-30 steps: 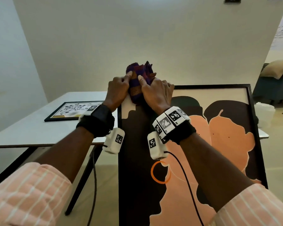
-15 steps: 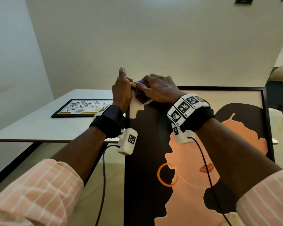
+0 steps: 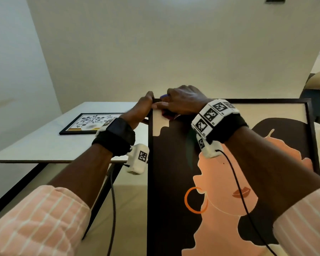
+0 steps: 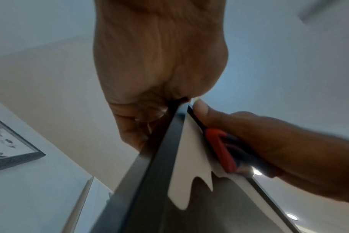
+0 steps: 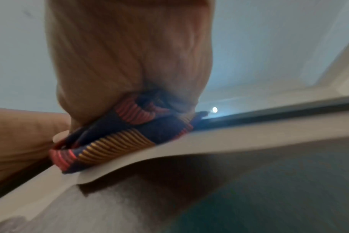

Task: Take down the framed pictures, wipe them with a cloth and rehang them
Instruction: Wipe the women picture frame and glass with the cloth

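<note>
Two framed pictures are in view, both off the wall, so the taking-down looks finished for these two. The large black-framed picture of a peach-coloured face with an orange hoop earring [image 3: 229, 182] stands upright near the person, leaning against the right end of the white tabletop [image 3: 44, 145]. The small black-framed picture of dark flowers [image 3: 92, 122] lies flat on that tabletop, to the far left.

Wiping appears to be under way on the large one, at its top left corner. The left hand [image 3: 143, 108] grips that corner, fingers curled over the frame's top edge and behind it; the left wrist view shows the frame edge running up into the palm. The right hand [image 3: 183, 104] holds the one cloth, a bunched fabric striped navy, red and orange [image 5: 118, 138], fingers curled over it and pressing it onto the pale upper strip of the picture just beside the top frame rail.

Judging from this, most of the large picture's surface is yet to be wiped. Whether the small picture has been cleaned cannot be told. Both remain to be rehung.
</note>
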